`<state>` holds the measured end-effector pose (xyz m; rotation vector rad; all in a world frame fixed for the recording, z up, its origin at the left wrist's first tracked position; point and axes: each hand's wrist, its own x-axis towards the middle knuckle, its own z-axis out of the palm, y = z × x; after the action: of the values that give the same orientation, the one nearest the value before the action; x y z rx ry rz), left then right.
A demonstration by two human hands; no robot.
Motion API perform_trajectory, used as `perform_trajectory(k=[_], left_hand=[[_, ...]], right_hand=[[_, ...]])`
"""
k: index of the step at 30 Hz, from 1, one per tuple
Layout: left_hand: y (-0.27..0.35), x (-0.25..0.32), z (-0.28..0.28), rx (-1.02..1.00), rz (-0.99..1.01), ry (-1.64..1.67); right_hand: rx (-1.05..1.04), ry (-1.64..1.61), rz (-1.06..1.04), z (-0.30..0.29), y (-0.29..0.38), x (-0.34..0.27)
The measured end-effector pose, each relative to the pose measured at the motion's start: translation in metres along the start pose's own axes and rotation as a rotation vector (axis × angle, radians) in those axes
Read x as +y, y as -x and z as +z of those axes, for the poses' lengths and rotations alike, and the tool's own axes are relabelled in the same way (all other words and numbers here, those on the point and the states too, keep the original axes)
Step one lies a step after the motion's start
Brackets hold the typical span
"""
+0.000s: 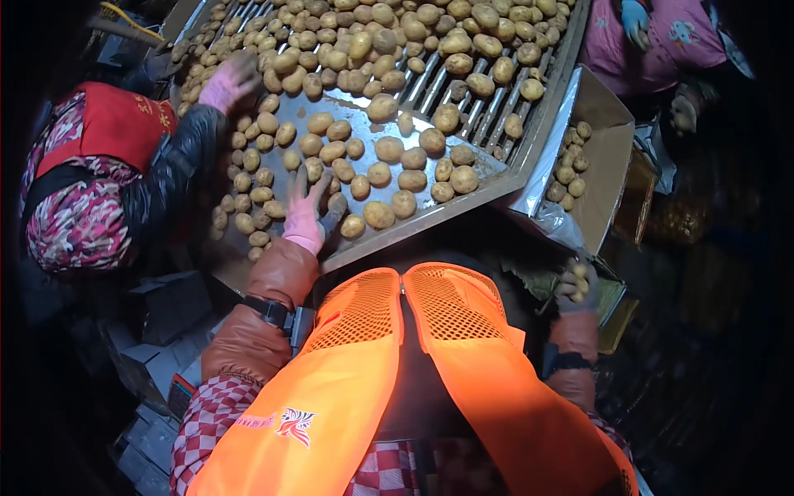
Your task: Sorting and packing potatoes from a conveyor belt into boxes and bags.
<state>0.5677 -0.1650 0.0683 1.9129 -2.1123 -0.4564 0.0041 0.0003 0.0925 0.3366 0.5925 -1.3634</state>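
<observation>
My left hand [305,214], in a pink and grey work glove, lies spread over the metal sorting table [422,218]. Its fingers touch the potatoes [311,144] there, and nothing appears gripped in it. Off to the right, my right hand [577,288] wears a dirty grey glove and holds small potatoes [580,280]. It is low beside the open cardboard box [600,186], apart from the table. Loose potatoes [389,149] lie around and beyond my left fingers on the sheet metal.
Metal roller bars [428,80] carry a heap of potatoes [353,46] at the back. Potatoes [567,164] lie inside the plastic-lined box. A co-worker's gloved hand [229,80] is over the table at left; another person's hand [636,25] is upper right. Cartons [170,304] stand lower left.
</observation>
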Motion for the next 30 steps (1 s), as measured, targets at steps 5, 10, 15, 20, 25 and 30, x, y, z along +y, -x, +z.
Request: perform_trajectory(k=[5,10,15,20,25,30], left_hand=[[0.004,0.033,0.005,0.076,-0.046,-0.05],[-0.026,0.082,0.009,-0.057,0.494,-0.021],[-0.07,0.031,0.013,-0.167,0.275,-0.278],[-0.052,-0.019,-0.005,-0.009,-0.229,-0.333],[-0.002,-0.022,0.018,0.109,-0.238,-0.236],[-0.006,-0.011,0.011,0.21,-0.261,-0.242]], right_hand=[[0.631,-0.063,-0.765,-0.106,0.071,-0.059],[0.468,0.438,-0.528,-0.101,0.002,-0.029],[0.446,1.243,-0.295,0.125,-0.111,0.096],[0.176,1.63,-0.119,0.15,-0.202,0.164],[-0.096,1.953,-0.346,0.12,-0.265,0.199],[0.171,2.463,-0.526,0.218,-0.276,0.194]])
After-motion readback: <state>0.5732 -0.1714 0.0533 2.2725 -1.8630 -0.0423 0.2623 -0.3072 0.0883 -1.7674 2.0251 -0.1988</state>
